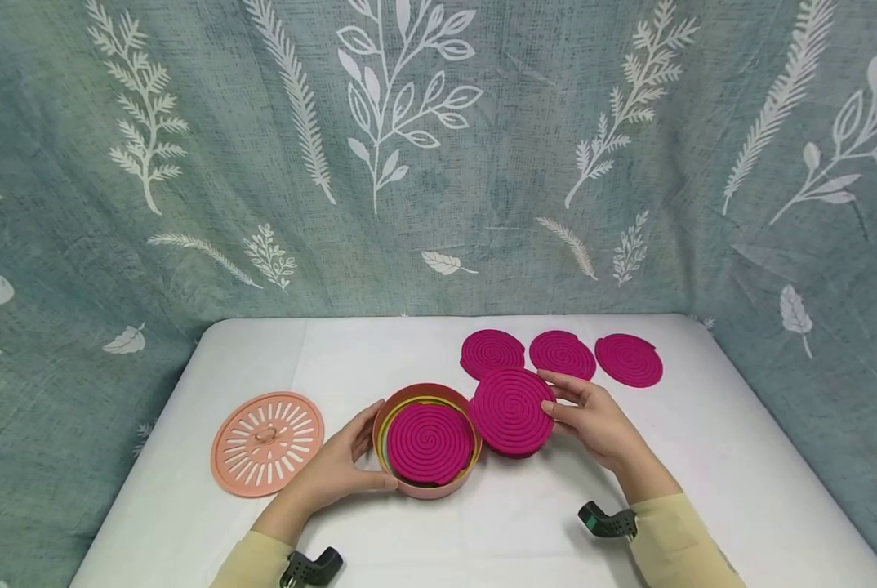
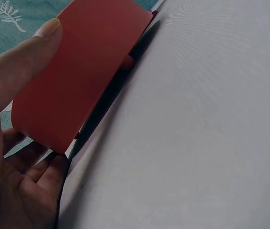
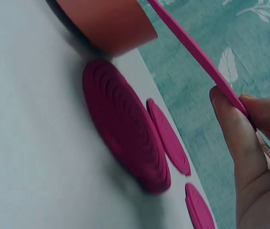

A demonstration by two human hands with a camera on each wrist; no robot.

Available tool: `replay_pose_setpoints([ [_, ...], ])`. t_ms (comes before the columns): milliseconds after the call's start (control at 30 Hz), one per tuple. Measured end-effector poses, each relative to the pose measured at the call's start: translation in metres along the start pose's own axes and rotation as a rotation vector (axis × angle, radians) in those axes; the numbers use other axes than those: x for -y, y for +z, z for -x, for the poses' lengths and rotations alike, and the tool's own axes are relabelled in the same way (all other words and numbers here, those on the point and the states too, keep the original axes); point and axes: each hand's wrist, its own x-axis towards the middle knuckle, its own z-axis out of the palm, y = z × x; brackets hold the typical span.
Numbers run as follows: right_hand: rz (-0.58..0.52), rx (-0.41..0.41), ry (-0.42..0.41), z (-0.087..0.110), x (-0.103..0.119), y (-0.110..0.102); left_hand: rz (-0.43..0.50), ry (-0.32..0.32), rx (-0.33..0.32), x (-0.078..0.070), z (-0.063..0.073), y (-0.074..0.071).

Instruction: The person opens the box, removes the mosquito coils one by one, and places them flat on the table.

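My left hand (image 1: 346, 461) grips the side of a round coral container (image 1: 425, 492), its thumb along the near wall and its fingers at the far left. Inside the container, within yellow and pale green rims, lies a magenta spiral coaster (image 1: 429, 442). My right hand (image 1: 596, 416) pinches a second magenta spiral coaster (image 1: 514, 411) by its right edge, between thumb and fingers. In the right wrist view this held coaster (image 3: 197, 55) appears edge-on, raised above the table. Below it, another magenta coaster (image 3: 125, 126) or small stack lies flat beside the container.
Three magenta coasters lie in a row at the back: left (image 1: 491, 353), middle (image 1: 562, 354) and right (image 1: 629, 360). A coral slotted lid (image 1: 255, 480) with a small ring handle rests at the left. The white table (image 1: 497, 531) ends at a patterned green curtain (image 1: 483, 269).
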Motion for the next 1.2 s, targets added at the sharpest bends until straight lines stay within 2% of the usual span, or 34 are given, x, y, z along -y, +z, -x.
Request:
replay_pose_setpoints([
  [300, 0.011, -0.063, 0.006, 0.018, -0.012, -0.022, -0.016, 0.003, -0.004, 0.0, 0.001, 0.0],
  [1000, -0.18, -0.188, -0.011, 0.049, -0.039, -0.064, -0.002, -0.011, -0.01, -0.001, 0.001, 0.003],
  [1200, -0.191, -0.233, -0.008, 0.052, -0.046, -0.074, 0.01, -0.002, -0.011, -0.003, 0.001, 0.002],
])
